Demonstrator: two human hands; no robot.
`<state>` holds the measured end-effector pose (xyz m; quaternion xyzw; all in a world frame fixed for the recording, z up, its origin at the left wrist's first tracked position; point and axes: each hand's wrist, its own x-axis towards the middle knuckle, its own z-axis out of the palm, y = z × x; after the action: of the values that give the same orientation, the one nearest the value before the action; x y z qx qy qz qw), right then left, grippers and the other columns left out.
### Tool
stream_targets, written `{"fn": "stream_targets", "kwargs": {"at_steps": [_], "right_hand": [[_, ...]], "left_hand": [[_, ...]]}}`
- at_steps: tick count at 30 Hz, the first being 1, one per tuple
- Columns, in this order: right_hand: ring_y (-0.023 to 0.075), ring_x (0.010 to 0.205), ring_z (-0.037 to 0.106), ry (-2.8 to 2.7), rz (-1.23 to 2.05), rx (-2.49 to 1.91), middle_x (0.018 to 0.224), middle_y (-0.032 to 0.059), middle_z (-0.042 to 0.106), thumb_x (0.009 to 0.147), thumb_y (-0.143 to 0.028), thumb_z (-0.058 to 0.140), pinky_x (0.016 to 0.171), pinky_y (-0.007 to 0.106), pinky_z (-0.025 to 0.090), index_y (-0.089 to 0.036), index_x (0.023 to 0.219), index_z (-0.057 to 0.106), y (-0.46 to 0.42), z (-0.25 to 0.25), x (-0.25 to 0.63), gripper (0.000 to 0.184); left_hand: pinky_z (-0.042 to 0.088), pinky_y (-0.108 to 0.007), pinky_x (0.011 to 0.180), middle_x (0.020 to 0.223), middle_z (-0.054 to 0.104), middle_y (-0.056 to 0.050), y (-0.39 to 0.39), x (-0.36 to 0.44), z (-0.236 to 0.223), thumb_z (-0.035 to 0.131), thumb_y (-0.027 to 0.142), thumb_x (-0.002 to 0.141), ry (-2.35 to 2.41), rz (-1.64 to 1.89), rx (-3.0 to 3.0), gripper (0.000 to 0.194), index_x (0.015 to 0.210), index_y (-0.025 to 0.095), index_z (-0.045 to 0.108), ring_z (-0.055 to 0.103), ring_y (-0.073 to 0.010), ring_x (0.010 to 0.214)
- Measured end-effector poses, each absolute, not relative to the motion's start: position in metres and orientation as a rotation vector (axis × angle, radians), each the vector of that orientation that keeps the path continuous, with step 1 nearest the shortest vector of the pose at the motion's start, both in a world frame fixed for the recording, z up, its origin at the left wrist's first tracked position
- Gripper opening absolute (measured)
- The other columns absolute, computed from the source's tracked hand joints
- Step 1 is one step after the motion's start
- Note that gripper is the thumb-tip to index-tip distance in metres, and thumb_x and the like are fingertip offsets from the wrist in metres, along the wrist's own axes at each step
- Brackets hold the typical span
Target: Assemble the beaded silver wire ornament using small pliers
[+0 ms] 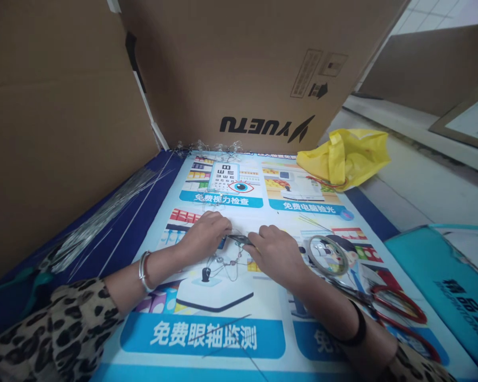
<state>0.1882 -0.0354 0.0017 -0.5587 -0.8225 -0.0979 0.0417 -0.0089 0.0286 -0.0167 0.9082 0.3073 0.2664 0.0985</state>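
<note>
- Beaded wire piece (pixel 232 262) lies on the printed poster (pixel 271 297) just below my fingertips, its thin loops and small beads spread between my two hands
- My left hand (pixel 207 234) is closed in a pinch, thumb and fingertips drawn together on fine wire at the nose of the pliers (pixel 239 239); exactly which strand I have is too fine to tell
- My right hand (pixel 278 255) is wrapped shut around the pliers' handles, the nose pointing at my left fingertips; whether the tips bite on wire I cannot tell
- Wire this thin would kink easily, so I judge a light, even squeeze best, with my left pinch close to the nose and the beads hanging free
- Loose wire offcuts (pixel 229 339) lie nearer me and could snag my leopard-print sleeve (pixel 77 323)
- Red-handled scissors (pixel 398 305) sit under and beside my right forearm, with a roll of clear tape (pixel 329 255) just past them; a wide elbow swing could knock either
- A bundle of straight wires (pixel 103 220) lies to my left, a yellow plastic bag (pixel 342 159) far right, and a cardboard box (pixel 239 69) walls off the far side
</note>
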Motion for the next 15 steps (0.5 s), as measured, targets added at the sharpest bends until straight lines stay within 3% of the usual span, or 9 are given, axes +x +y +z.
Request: {"fn": "stream_targets", "kwargs": {"at_steps": [15], "right_hand": [[0.0184, 0.079, 0.047, -2.496, -0.261, -1.669, 0.08, 0.0059, 0.057, 0.089, -0.038, 0.041, 0.066, 0.03, 0.026, -0.021, 0.085, 0.06, -0.038, -0.0002, 0.1912, 0.026]], "left_hand": [[0.037, -0.031, 0.07, 0.071, 0.056, -0.001, 0.0292, -0.0124, -0.0144, 0.042, 0.021, 0.089, 0.909, 0.907, 2.672, 0.014, 0.079, 0.018, 0.052, 0.049, -0.0153, 0.071]]}}
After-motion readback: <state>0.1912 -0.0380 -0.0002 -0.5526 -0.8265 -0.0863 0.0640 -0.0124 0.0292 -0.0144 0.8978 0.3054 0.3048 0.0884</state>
